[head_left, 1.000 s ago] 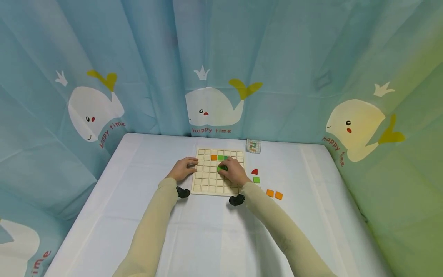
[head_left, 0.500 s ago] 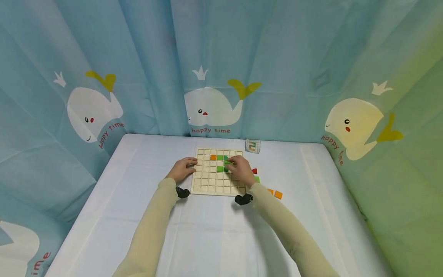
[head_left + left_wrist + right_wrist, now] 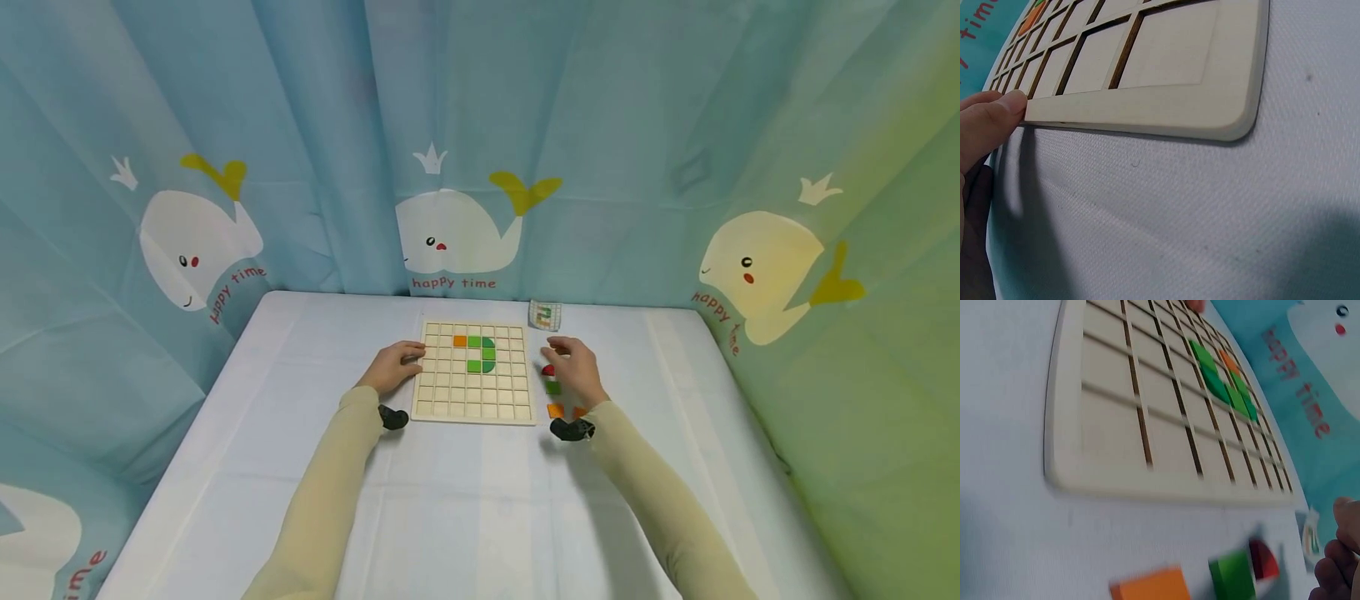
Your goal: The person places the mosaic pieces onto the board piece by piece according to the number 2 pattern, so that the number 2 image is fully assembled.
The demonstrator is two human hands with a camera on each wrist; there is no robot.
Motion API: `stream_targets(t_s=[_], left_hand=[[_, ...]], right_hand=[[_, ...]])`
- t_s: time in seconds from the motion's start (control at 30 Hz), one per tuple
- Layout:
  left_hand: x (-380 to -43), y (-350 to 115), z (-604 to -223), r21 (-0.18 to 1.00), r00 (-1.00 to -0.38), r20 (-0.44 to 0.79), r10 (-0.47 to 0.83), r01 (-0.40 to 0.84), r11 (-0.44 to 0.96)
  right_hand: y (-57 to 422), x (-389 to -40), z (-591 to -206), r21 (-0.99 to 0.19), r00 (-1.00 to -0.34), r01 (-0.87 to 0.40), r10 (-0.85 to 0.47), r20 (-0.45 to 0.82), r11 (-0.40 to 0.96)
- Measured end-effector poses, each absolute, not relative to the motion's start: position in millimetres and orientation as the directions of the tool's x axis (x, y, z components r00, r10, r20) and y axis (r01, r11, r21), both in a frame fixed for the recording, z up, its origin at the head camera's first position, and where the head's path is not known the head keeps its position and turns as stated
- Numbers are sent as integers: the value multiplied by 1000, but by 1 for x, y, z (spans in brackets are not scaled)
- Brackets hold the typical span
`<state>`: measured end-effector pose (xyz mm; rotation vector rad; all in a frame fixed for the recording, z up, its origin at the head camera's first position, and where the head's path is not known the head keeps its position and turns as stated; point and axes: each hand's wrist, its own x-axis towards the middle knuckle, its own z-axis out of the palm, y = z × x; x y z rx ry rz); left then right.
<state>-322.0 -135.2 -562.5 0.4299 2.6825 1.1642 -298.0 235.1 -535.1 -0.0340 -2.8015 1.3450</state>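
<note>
In the head view a pale wooden grid board (image 3: 442,392) lies flat on the table. On it sit one orange square (image 3: 460,342) and several light and dark green tiles (image 3: 488,354) in a hooked shape. My left hand (image 3: 392,367) rests at the board's left edge, its thumb (image 3: 1010,106) touching the rim in the left wrist view. My right hand (image 3: 576,367) hovers right of the board with nothing visible in its fingers. Just under its fingertips lies a red quarter-round tile (image 3: 548,370); a loose green square tile (image 3: 552,388) lies nearer me.
Two orange square tiles, one a left orange tile (image 3: 555,411), lie near my right wrist, the other partly covered. A small pattern card (image 3: 545,316) lies behind the board's right corner. A whale-print curtain (image 3: 637,167) surrounds the table's far edge and sides.
My right hand has let go of the tiles on the board and moved right, off the board, to over the red tile. The left hand has stayed at the board's edge.
</note>
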Motion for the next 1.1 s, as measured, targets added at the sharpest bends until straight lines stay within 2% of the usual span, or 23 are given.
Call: stream_targets(t_s=[0.23,0.6,0.93,1.1], left_hand=[[-321,-136,-564,736,-942,-46,333,193,648],[-318,-136,-561,738,-938,-43,343,201,644],[-319,-137,-563,734,-933,-23,360,229,639],[-320,-137,-563,739,-935,-27,354,219,636]], right_hand=[[261,-296,-543,-746,-997,47,74,3,665],[275,-296,-552,-754,-992,114,108,-58,646],[267,-299,-555,-720,-999,40,53,-5,693],[260,-298,-555,-698,-1000,-14,-22,-2,716]])
